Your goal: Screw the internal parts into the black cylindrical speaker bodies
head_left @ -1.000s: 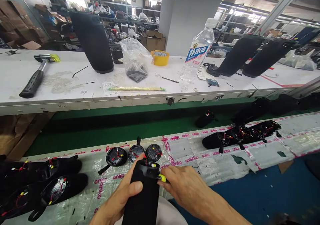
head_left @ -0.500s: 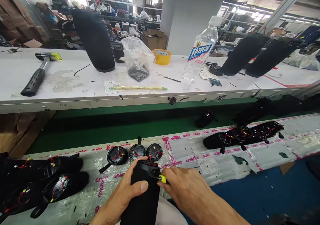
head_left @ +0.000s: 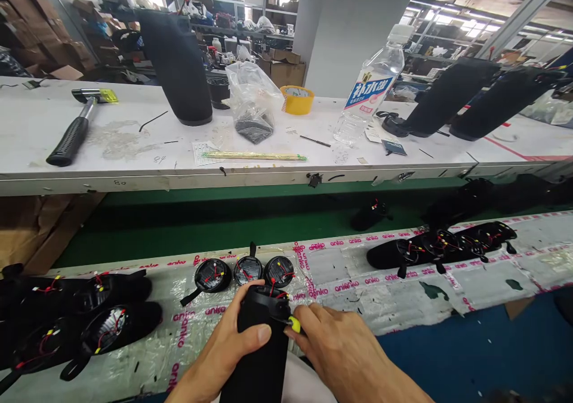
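My left hand (head_left: 239, 343) is wrapped round a black fabric-covered tube (head_left: 259, 361), thumb across its front. A black end piece with a strap sits at the tube's top, and red wires (head_left: 274, 288) stick out there. My right hand (head_left: 335, 337) is closed on a small yellow-handled tool (head_left: 294, 324) at the tube's upper right edge. Its tip meets the strap area, but most of the tool is hidden in my fingers. Just beyond the tube lie three round black caps, the nearest one (head_left: 279, 271) with red wires on it.
Black tubes with wires lie at left (head_left: 120, 325) and right (head_left: 403, 254) on the plastic-covered low bench (head_left: 340, 265). On the white table (head_left: 147, 152) behind are a hammer (head_left: 76, 131), yellow tape (head_left: 297, 100), a bottle (head_left: 371, 86), a plastic bag (head_left: 253, 101) and upright black tubes (head_left: 179, 74).
The view has shifted slightly, so the table things appear a little further right. Both hands keep their holds; the right hand and tool sit slightly lower against the tube.
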A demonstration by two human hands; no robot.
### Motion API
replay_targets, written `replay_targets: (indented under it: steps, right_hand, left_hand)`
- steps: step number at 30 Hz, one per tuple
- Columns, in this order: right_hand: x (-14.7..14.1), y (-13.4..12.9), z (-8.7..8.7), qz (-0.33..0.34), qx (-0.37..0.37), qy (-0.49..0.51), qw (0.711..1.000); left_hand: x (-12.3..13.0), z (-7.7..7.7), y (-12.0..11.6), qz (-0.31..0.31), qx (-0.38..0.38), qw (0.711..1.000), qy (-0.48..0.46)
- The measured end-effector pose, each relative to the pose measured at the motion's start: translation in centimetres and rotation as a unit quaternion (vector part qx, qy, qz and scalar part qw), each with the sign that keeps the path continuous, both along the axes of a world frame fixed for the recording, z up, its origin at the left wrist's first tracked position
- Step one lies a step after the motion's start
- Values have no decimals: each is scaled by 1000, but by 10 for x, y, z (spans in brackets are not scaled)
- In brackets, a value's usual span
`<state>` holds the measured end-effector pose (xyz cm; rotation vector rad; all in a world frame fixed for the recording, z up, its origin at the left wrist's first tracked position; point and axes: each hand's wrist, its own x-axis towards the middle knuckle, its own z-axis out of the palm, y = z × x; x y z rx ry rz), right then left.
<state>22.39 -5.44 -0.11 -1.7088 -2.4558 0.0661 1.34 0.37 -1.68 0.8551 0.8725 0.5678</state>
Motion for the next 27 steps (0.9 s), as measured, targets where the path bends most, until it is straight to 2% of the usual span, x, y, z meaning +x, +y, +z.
replay_targets:
  steps: [7,11,15,21,27]
  right_hand:
    - [2,-1,2,5,-21,4,1000]
    - [3,-2,1,3,-1,10,1000]
    - [-1,-4,1,-8,31,-12,999]
    - [-5,-7,2,-22,42,-33,998]
    - [-10,-7,3,-41,44,-59,996]
  left_hand:
    - [0,-1,1,-7,16,1000,7]
    - [2,2,1,-4,26,1000,9]
    - [4,4,-1,15,50,998,37]
    - [4,0,-5,31,30,998,35]
    - [8,0,-10,75,63,993,65]
